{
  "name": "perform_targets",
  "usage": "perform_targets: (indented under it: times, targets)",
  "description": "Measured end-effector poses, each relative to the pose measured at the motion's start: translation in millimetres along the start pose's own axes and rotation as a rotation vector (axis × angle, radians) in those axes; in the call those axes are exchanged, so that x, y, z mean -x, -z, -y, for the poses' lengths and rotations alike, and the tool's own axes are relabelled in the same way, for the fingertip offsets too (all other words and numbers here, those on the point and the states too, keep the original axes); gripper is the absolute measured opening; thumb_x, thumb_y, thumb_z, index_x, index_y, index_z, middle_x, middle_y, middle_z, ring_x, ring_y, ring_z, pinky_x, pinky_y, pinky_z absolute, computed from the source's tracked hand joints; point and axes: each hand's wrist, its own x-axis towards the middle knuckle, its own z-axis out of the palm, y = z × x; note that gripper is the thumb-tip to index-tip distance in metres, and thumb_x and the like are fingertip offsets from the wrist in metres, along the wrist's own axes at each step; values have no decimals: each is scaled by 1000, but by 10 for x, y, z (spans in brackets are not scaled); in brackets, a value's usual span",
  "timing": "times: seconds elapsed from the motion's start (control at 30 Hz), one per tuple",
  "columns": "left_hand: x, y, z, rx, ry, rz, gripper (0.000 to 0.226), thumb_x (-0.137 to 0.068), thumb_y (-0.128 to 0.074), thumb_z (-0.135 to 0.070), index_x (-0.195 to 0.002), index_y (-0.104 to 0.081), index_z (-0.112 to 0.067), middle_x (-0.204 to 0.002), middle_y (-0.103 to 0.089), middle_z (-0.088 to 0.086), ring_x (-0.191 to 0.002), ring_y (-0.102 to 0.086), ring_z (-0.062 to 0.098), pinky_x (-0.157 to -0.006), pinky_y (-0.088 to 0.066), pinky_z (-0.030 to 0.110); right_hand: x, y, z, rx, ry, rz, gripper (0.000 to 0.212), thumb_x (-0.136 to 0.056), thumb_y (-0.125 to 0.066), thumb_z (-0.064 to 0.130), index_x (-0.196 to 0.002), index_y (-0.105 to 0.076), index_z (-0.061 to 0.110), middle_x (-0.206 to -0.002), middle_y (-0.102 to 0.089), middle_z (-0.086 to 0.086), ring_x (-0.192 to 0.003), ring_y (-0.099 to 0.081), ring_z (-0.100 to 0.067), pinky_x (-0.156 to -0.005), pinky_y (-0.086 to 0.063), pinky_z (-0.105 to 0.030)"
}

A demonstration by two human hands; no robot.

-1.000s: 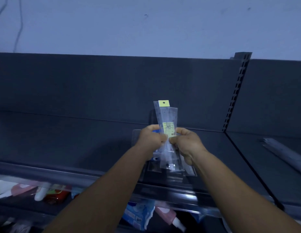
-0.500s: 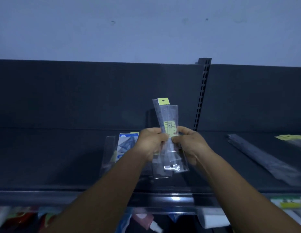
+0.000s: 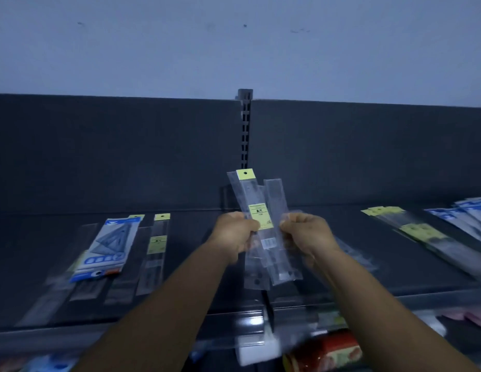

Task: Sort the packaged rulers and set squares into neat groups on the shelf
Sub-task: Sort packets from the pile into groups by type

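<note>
I hold a small bunch of packaged rulers (image 3: 263, 224) upright over the dark shelf (image 3: 196, 277), clear sleeves with yellow labels. My left hand (image 3: 235, 233) grips the bunch on its left side and my right hand (image 3: 305, 232) grips its right side. A blue set square pack (image 3: 107, 248) lies on the shelf to the left, on top of several clear ruler packs (image 3: 157, 253). More yellow-labelled ruler packs (image 3: 419, 232) and blue packs (image 3: 473, 213) lie in groups at the right.
A slotted upright (image 3: 245, 130) divides the dark back panel. A clear rail (image 3: 287, 307) runs along the shelf's front edge. Below it, a red package (image 3: 325, 353) and other blurred goods sit on a lower level.
The view has swung to the right, bringing the groups of packs at the right into sight. The bunch in my hands has fanned slightly apart at the top.
</note>
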Motion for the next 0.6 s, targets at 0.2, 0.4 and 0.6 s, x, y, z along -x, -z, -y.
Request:
perform_targets:
  times: [0.2, 0.4, 0.6]
  targets:
    - [-82, -359, 27, -11, -2, -58, 22, -87, -63, 0, -108, -60, -4, -80, -63, 7, -59, -57, 12, -49, -53, 21, -347, 688, -43, 444, 116, -64, 24, -83, -63, 8, -104, -57, 17, -92, -65, -10, -74, -58, -24, -70, -48, -33]
    - [-31, -758, -2, -12, -33, -45, 8, -86, -66, 0, -87, -62, -7, -75, -66, 5, -52, -59, 9, -47, -52, 20, -470, 957, -59, 750, 230, -18, 10, -89, -60, 25, -90, -66, 17, -91, -66, -2, -89, -61, -23, -71, -41, -25]
    - [-11, -1171, -18, 11, -67, -11, 13, -85, -66, 0, -98, -64, -3, -82, -70, 8, -49, -64, 7, -42, -49, 18, -353, 1101, 44, 229, 111, 178, 23, -85, -71, 22, -91, -68, 1, -78, -67, -9, -69, -57, -19, -66, -51, -34]
